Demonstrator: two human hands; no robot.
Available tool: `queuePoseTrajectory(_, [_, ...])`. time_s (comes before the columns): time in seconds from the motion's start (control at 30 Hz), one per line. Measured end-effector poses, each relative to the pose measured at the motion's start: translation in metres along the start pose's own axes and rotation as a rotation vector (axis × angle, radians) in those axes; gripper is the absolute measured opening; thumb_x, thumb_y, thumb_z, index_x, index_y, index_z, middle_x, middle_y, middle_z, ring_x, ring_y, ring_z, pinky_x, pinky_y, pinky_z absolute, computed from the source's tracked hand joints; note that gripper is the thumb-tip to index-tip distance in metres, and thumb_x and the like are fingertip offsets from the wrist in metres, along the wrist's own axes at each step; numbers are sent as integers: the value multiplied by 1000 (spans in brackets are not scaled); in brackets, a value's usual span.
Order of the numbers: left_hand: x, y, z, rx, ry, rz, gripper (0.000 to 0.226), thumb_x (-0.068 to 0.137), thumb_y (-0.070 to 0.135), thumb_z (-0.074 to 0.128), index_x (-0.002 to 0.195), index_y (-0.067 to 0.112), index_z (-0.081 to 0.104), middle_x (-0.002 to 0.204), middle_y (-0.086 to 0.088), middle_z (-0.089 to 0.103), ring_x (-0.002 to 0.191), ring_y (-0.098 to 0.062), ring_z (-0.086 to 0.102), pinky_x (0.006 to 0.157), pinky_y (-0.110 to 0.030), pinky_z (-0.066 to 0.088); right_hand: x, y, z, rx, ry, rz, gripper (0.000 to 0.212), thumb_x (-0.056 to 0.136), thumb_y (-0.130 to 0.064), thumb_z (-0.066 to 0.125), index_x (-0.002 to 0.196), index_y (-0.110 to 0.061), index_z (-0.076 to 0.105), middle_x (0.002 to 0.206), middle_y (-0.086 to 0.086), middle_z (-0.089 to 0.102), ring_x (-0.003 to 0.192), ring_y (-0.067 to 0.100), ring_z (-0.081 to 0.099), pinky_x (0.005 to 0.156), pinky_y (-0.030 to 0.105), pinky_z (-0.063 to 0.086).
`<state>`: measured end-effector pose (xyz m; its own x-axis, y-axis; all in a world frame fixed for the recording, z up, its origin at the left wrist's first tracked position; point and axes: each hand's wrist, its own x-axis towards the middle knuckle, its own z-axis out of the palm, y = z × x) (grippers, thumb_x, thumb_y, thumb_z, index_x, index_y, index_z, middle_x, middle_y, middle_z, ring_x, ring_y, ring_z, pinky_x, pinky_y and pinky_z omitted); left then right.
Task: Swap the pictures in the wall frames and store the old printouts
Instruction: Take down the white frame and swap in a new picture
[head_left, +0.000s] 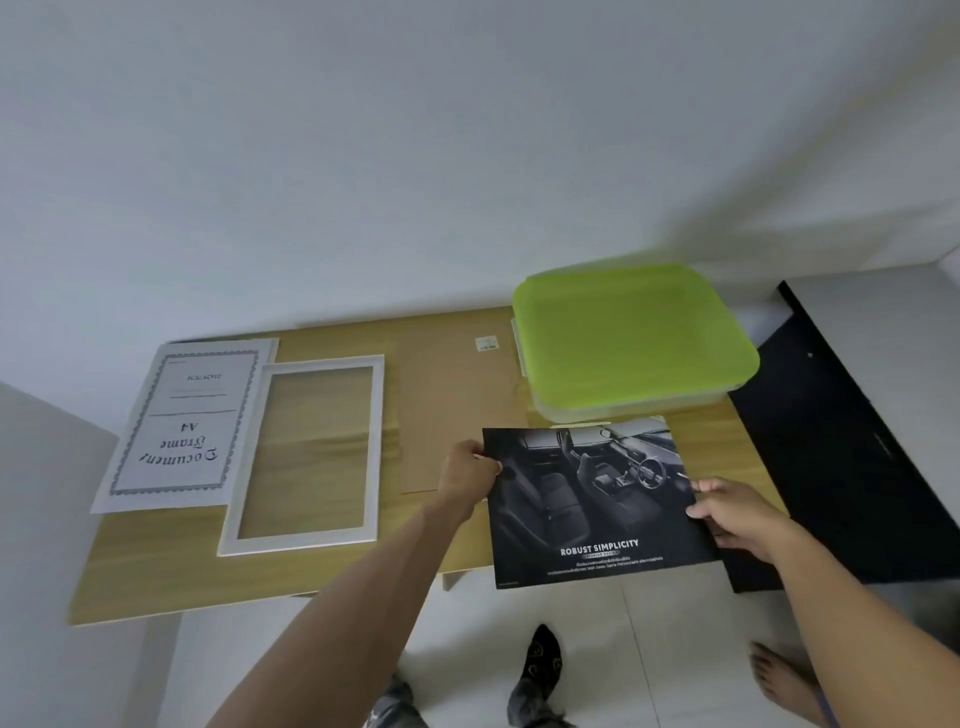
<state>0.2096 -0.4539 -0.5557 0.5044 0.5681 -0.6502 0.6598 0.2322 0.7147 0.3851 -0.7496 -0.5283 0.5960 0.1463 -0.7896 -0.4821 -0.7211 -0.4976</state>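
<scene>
At the far left of the wooden table (156, 571) lay the white "Document Frame A4" insert sheet (182, 423), flat and turned so its print read upside down to you, with another sheet's edge showing from under it at the top. Just beside it, overlapping its right edge, lay the white picture frame (306, 454), flat, the table's wood grain showing through its opening. To the right of the frame a brown backing board (452, 400) lay flat on the table, carrying a small white label near its far edge.

Your left hand (467, 475) pinched the left edge of the dark car-interior printout (592, 506), thumb on top and fingers curled under it. The printout showed car seats and a steering wheel with the words "ROBUST SIMPLICITY" near its bottom. You held it over the table's near right part, and its lower edge hung out past the table's front edge, above the floor. Your right hand (737, 512) gripped its right edge, thumb on the printed face and the other fingers curled behind.

Beyond the printout, at the back right of the table, sat a shallow clear box with a lime-green lid (634, 332), closed. A black panel (841, 452) stood just right of the table. Below, on the pale tiled floor, were a foot in a dark patterned sock (540, 654) and a bare foot (784, 675).
</scene>
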Motion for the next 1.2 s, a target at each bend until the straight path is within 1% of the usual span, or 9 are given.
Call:
queuePoseTrajectory(0.07, [4,2,21,25,8,4,12,83,6,62,86,17,64,92,-13,71,83,-29,71,72,-47,61,7,5,-16,-12,32,4,41,93,3,54,128,-17,58,91,8,66,75,21,61,64,30,48])
queuePoseTrajectory(0.17, [9,6,45,41,17,16,12,82,8,65,87,18,65,92,-12,72,83,-29,71,74,-49,61,18,8,-34,-9,74,-9,41,92,2,55,129,-16,58,101,10,69,87,26,65,73,34,50])
queuePoseTrajectory(0.33, [6,16,69,67,27,35,39,83,14,66,121,10,56,101,-10,69,88,-27,70,79,-46,60,36,13,-47,-128,149,-60,41,89,-4,61,128,-18,61,115,10,66,96,25,63,78,38,54])
queuePoseTrajectory(0.4, [-5,21,72,283,86,163,48,85,17,65,128,10,47,115,-9,60,100,-28,62,87,-43,55,40,14,-48,-269,199,-80,43,85,-11,65,127,-18,61,116,7,63,100,27,61,90,44,53])
queuePoseTrajectory(0.53, [-23,12,77,838,167,516,56,91,22,60,141,11,36,137,-9,40,120,-28,46,93,-41,48,38,11,-41,-612,302,-216,54,86,-32,67,137,-23,51,125,9,56,110,31,58,89,41,51])
queuePoseTrajectory(0.63, [-27,-2,83,1006,44,641,57,92,28,58,143,12,40,146,-8,34,130,-26,38,101,-38,44,36,8,-25,-812,266,-522,57,90,-39,67,143,-30,47,145,8,43,133,28,42,101,42,45])
queuePoseTrajectory(0.7, [-27,-9,87,1072,-63,652,55,92,32,59,140,11,44,147,-7,35,134,-25,33,103,-39,44,35,5,-11,-939,177,-609,60,90,-45,65,145,-35,44,154,3,32,141,25,31,105,42,44])
queuePoseTrajectory(0.8, [-27,-12,93,1142,-151,644,54,92,34,61,137,9,48,147,-7,35,136,-26,31,106,-40,43,35,5,-1,-973,133,-572,61,90,-46,65,147,-38,41,158,-1,25,143,23,27,105,43,44])
queuePoseTrajectory(1.2, [-23,-14,102,1055,-161,677,51,91,23,62,138,9,49,150,-4,32,140,-24,27,104,-41,42,42,2,-5,-983,197,-522,61,88,-36,69,144,-36,43,155,4,29,140,27,32,101,42,46])
